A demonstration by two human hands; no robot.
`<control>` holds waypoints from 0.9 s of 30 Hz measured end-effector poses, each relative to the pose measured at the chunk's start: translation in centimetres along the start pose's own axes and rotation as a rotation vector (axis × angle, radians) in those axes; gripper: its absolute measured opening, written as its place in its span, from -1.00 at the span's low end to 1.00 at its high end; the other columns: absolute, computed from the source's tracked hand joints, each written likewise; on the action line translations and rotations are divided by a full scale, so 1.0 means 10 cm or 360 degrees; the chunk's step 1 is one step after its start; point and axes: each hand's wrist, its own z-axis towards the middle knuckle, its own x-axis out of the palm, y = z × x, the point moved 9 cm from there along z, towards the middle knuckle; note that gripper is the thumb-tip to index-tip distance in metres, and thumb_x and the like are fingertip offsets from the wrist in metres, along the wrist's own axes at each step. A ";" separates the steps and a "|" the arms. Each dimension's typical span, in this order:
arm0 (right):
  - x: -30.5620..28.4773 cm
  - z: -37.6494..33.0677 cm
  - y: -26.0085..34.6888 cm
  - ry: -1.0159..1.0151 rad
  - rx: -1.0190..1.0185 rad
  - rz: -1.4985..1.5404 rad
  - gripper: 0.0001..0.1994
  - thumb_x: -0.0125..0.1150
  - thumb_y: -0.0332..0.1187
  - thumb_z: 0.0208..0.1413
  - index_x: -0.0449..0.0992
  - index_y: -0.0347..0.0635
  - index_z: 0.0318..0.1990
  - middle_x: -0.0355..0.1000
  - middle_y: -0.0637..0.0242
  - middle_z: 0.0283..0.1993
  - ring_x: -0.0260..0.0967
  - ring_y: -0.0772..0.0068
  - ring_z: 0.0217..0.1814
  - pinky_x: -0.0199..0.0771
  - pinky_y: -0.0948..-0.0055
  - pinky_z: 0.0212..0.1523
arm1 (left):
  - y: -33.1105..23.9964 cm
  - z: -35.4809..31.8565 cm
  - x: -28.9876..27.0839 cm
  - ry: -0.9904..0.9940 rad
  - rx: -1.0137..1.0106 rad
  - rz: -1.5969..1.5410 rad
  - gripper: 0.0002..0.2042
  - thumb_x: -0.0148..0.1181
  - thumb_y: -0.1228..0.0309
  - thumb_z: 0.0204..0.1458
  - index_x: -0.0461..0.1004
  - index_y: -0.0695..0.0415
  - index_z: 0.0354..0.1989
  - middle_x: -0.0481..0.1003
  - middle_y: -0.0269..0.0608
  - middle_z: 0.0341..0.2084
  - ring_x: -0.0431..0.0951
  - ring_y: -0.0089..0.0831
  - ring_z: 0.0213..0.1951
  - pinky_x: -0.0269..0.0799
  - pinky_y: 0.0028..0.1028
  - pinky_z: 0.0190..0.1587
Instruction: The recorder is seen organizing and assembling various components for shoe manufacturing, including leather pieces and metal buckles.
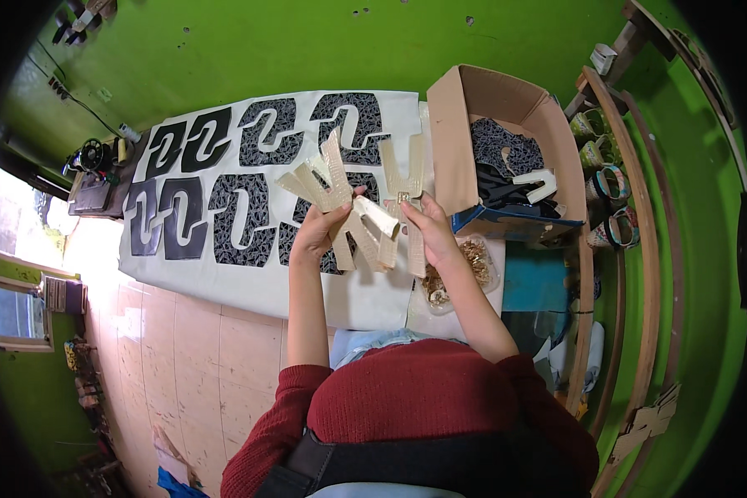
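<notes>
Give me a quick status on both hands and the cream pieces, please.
Left hand holding cream pieces, fanned out. Right hand gripping forked piece near its shiny fitting. Dark cutouts on white table, some partly hidden behind the pieces.

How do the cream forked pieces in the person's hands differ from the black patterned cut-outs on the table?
The cream forked pieces look plain-coloured; the black patterned cut-outs carry a grey design. The pieces are held up; the cut-outs lie flat. The pieces split into straight strips; the cut-outs have curved slots.
</notes>
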 end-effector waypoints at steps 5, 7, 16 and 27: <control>-0.19 0.02 -0.24 -0.0085 0.0093 -0.0176 -0.76 0.06 -0.37 0.05 0.30 -0.16 -0.11 0.41 0.38 -0.18 0.34 0.66 -0.27 0.30 0.61 -0.37 | 0.27 -0.03 -0.25 -0.0147 -0.0117 -0.0030 -0.64 0.05 0.55 -0.03 0.22 0.32 -0.02 0.42 -0.04 -0.15 0.45 -0.38 -0.16 0.37 -0.44 -0.07; -0.24 0.04 -0.31 -0.0144 0.0097 -0.0196 -0.77 0.06 -0.35 0.06 0.31 -0.13 -0.12 0.42 0.42 -0.18 0.33 0.69 -0.29 0.28 0.62 -0.42 | 0.38 -0.03 -0.29 -0.0139 -0.0211 -0.0302 -0.67 0.03 0.55 -0.02 0.25 0.31 -0.04 0.42 -0.05 -0.16 0.46 -0.39 -0.18 0.41 -0.42 -0.11; -0.48 0.25 -0.55 -0.0321 0.0131 -0.0539 -0.76 0.03 -0.35 0.06 0.33 -0.19 -0.12 0.37 0.40 -0.17 0.28 0.68 -0.23 0.31 0.61 -0.39 | 0.38 -0.15 -0.34 0.0079 -0.0408 -0.0058 -0.66 -0.11 0.51 0.04 0.22 0.33 0.01 0.40 -0.12 -0.11 0.42 -0.39 -0.11 0.37 -0.43 -0.05; -0.34 0.06 -0.28 -0.0575 -0.0438 -0.1635 -0.68 0.10 -0.41 -0.06 0.40 -0.32 -0.11 0.28 0.06 0.04 0.20 0.19 0.12 0.15 0.41 0.11 | 0.39 -0.12 -0.27 0.0242 -0.0629 -0.0277 -0.61 -0.27 0.25 0.16 0.19 0.32 0.02 0.39 -0.05 -0.14 0.45 -0.34 -0.18 0.42 -0.36 -0.12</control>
